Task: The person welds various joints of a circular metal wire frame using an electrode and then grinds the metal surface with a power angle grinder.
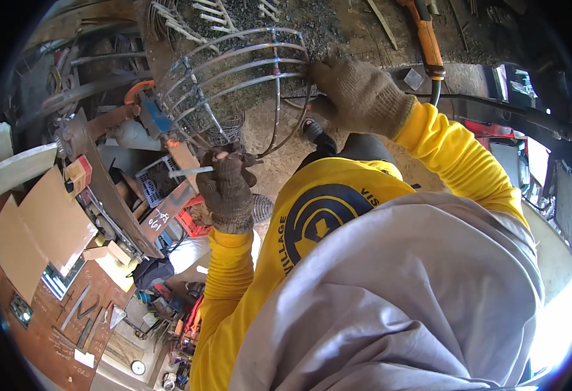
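Observation:
A curved frame of bare metal rods (276, 98), with several arched bars joined to crosspieces, is held up in front of me over the near edge of the workbench. My left hand (228, 189), in a brown knit glove, is closed around the frame's lower end. Out of that fist, toward the left, sticks a short pale rod (191, 171); I cannot tell whether it belongs to the frame. Wearing a matching glove, my right hand (361, 91) grips the frame's right rim, its fingertips partly hidden behind the thumb and the bars.
Left of the frame is a blue vise (154, 115). An orange corded power tool (427, 42) lies on the dirty workbench (338, 32), near loose rods. Lower left, a brown table (45, 326) bears cardboard (42, 228) and hand tools. A red basket (195, 218) stands below the bench.

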Demonstrator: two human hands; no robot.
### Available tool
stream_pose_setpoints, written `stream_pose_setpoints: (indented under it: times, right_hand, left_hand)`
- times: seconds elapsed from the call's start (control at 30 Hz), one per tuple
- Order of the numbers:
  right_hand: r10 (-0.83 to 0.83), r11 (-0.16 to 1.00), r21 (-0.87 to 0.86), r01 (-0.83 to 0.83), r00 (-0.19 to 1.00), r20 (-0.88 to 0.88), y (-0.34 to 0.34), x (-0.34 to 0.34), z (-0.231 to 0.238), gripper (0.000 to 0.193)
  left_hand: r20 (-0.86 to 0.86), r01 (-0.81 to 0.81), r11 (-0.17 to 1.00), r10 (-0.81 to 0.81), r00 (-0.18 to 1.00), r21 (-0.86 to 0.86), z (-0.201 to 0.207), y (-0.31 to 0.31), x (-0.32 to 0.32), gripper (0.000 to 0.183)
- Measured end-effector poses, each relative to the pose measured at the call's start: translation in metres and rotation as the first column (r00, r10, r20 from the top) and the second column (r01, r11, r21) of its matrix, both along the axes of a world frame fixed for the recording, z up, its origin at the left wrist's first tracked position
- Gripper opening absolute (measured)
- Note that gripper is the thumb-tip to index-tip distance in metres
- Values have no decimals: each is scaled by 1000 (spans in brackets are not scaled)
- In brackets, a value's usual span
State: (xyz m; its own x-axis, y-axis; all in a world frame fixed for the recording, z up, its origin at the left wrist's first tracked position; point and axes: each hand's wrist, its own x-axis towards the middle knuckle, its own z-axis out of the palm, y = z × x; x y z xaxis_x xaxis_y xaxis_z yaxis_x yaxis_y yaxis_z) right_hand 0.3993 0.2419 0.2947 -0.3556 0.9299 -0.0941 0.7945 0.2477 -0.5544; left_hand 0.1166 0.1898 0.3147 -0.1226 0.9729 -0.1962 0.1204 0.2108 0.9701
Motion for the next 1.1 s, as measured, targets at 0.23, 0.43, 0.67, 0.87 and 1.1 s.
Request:
stream_pose_setpoints:
  times: [0.23,0.43,0.67,0.87,1.1]
  right_hand:
    - [-19,998,-64,10,989,-144,4,2,-4,33]
    - [-17,996,-89,4,988,-151,4,1,-2,39]
    - [-83,996,3,90,931,-356,-5,8,-12,39]
    - [-507,859,-361,364,704,-497,-80,33,-10,35]
    - [-350,920,-366,142,717,-602,-111,55,-30,39]
  left_hand:
    - [47,-32,998,34,998,-59,1,1,9,19]
    - [16,-107,989,109,994,-104,-8,1,6,22]
    - [177,-101,985,125,976,-137,-27,1,-19,20]
    - [-65,-110,994,109,992,-9,-3,-3,0,15]
    - [-133,-178,978,164,978,-106,21,-7,23,17]
